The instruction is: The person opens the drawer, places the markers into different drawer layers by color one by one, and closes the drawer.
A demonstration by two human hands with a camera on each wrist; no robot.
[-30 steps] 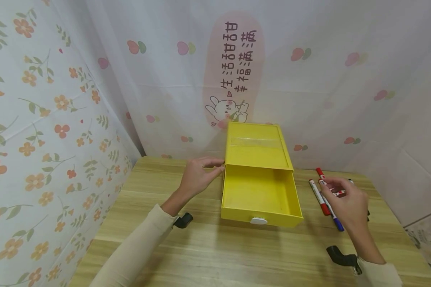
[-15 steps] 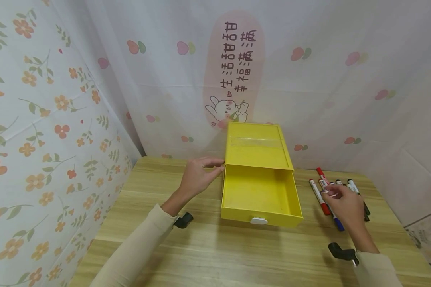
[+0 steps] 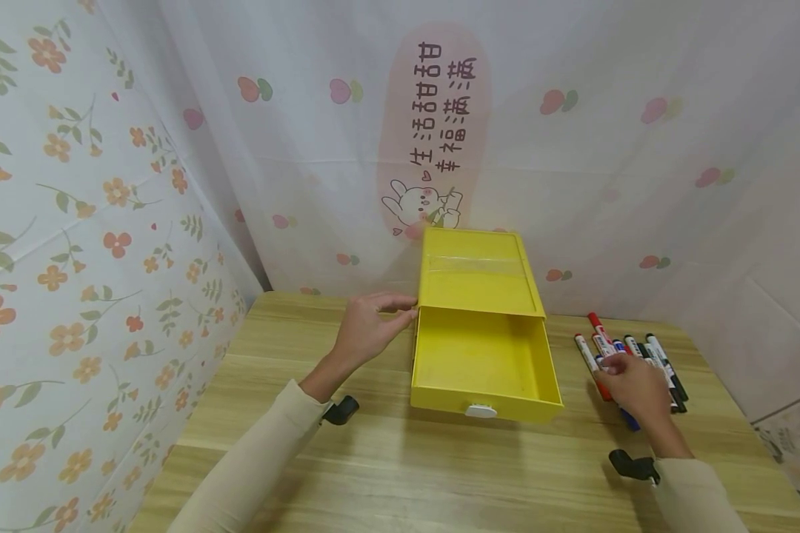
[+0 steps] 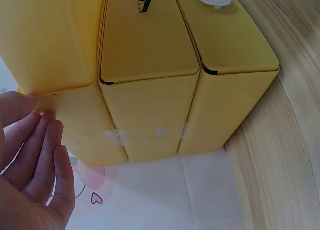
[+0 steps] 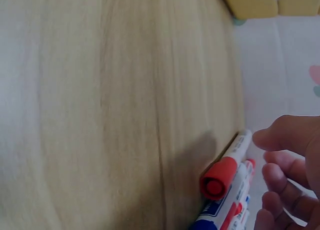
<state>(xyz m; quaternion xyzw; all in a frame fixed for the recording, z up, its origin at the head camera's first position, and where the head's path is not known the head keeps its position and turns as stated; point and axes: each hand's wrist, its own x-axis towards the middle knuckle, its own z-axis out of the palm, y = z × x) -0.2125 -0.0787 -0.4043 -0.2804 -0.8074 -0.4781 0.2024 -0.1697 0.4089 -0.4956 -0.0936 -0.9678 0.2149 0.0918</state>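
A yellow drawer cabinet (image 3: 480,274) stands against the back curtain, its top drawer (image 3: 480,363) pulled out with nothing inside. My left hand (image 3: 368,329) touches the cabinet's left side near the front top edge; in the left wrist view its fingertips (image 4: 55,127) meet the yellow wall, fingers loosely bent. To the right, my right hand (image 3: 640,389) hovers over a row of markers, thumb and fingers apart with nothing between them. Closest to its thumb lies a red-capped marker (image 5: 225,170), beside a blue-capped marker (image 5: 212,212). The hand partly hides the middle markers.
Black-capped markers (image 3: 670,370) lie at the right end of the row, and a red marker (image 3: 596,322) at its far left. Under everything is a wooden table (image 3: 453,474). A printed curtain (image 3: 320,185) hangs behind, and a floral one (image 3: 93,281) on the left.
My right hand has shifted left and slightly toward me, baring the markers at the right end of the row. My left hand and the drawer have stayed where they were.
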